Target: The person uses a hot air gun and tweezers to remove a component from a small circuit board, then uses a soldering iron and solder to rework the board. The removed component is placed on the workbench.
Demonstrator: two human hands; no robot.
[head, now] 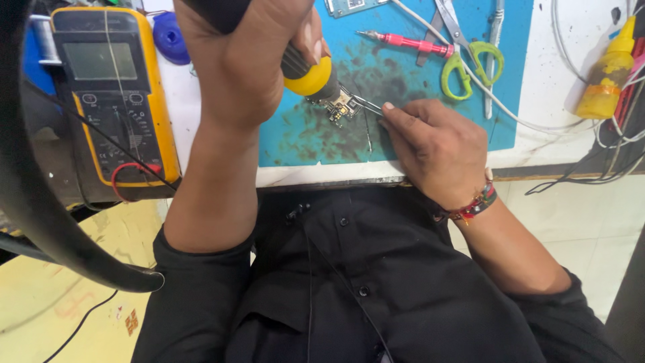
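Your left hand (242, 60) is wrapped tight around a tool with a black and yellow handle (310, 75), its tip pointing down at a small dark circuit board (340, 105). That board lies on the stained blue work mat (295, 138), towards the mat's near edge. Your right hand (437, 148) pinches thin metal tweezers (368, 104), whose tips touch the board. At the mat's far edge lie a pink-handled screwdriver (410, 44) and green-handled scissors (463, 57). A yellow multimeter (111, 94) sits off the mat's left edge.

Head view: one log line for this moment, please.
left hand: grips yellow-collared black-handled tool | right hand: holds thin metal tweezers | small circuit board: on blue mat
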